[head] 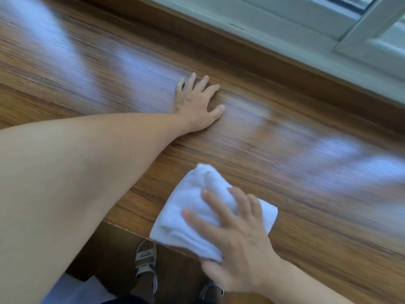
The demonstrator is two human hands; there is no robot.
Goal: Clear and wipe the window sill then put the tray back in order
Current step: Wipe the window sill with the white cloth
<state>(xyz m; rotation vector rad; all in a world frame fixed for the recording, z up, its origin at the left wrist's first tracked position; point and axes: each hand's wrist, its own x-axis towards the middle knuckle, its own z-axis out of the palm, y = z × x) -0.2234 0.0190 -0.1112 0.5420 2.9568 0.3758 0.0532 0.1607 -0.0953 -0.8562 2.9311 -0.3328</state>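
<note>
presently wiping. right hand [238, 235] lies spread on a folded white cloth [197, 211], fingers fairly straight and pressing it flat on the wooden window sill [285, 137]; thumb side looks tucked at the cloth's near corner, though whether it pinches the fabric i cannot tell, so i read this grip as open and pressing rather than clasping. cloth sits at the sill's front edge, its near corner just overhanging. left hand [197, 104] is planted palm down on the bare wood, fingers splayed, holding nothing, farther in toward the window frame [328, 25] and well apart from the cloth. the relation that matters: the sill's long axis runs from upper left to lower right across the view, grain along it, and unwiped-looking wood stretches both ways from the cloth. the cloth lies directly under the right hand, with the left arm reaching across beside it on the left, so a stroke to the right along the grain looks the freer path; a stroke left would meet the braced arm. judgement only: sill appears cleared in this stretch, wiping under way, tray not in view, so its return is yet to come. picture is motion-blurred, pale window glare streaks the wood. writing: a sandal [145, 257] on the floor below the sill edge bears a strap label that seems to read "senma", seen upside down; nothing else legible.
</note>
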